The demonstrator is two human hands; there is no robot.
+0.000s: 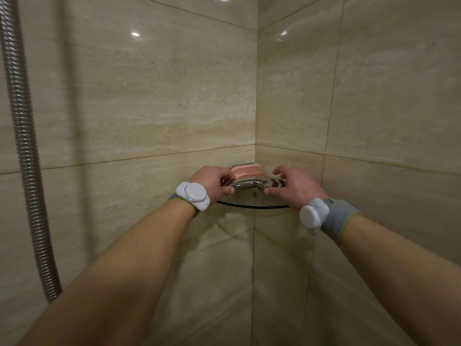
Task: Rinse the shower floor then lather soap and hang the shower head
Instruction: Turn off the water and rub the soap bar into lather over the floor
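Head view looks into a tiled shower corner, where both forearms reach toward a glass corner shelf [252, 207] with a chrome rail [247, 184] along its near edge. The left hand [212, 181] sits at the rail's left end with its fingers curled inward beside a pink soap holder [249, 170]. Whether its grip is clamped on the rail, on the holder or on nothing cannot be told. The right hand [295, 188] hovers at the rail's right end, fingers bent but apart and its grip holding nothing, the thumb close to the rail.

The pink holder rests at the far side of the shelf, against the corner; whether a bar lies in it is hidden. The shower hose [25, 146] hangs down the left wall, but the shower head and the floor are both out of view.

Judging by the reach, the soap step is probably just starting. Nothing shows whether the floor has been rinsed, no lather is visible on either hand, and hanging the head looks yet to come.

Each wrist carries a white wrist device [193, 196] on a grey band. No brand, label or readable writing appears on anything.
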